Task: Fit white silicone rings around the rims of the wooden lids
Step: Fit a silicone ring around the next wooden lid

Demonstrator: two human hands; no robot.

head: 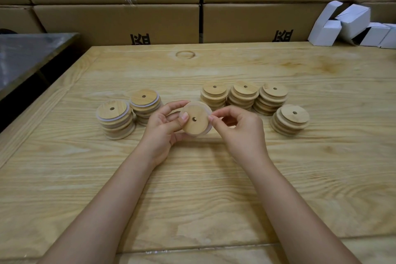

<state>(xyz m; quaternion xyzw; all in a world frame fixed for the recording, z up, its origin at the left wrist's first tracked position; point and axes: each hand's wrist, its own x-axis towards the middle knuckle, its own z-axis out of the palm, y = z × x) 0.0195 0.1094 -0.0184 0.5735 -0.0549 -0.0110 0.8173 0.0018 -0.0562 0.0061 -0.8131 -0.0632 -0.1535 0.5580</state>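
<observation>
A round wooden lid [196,123] with a small centre hole is held tilted above the table, a white silicone ring [209,111] showing around its far and right rim. My left hand [165,128] grips the lid, thumb pressed on its face. My right hand [237,126] pinches the ring at the lid's right edge. To the left stand two stacks of lids with white rings [116,119] [145,103]. Right of my hands stand several stacks of bare wooden lids [214,95] [244,94] [271,98] [290,120].
The work surface is a light wooden table [192,188]. Brown cardboard boxes [257,21] are stacked behind it. White folded cartons [351,23] lie at the back right. A grey metal table [27,53] stands at the left.
</observation>
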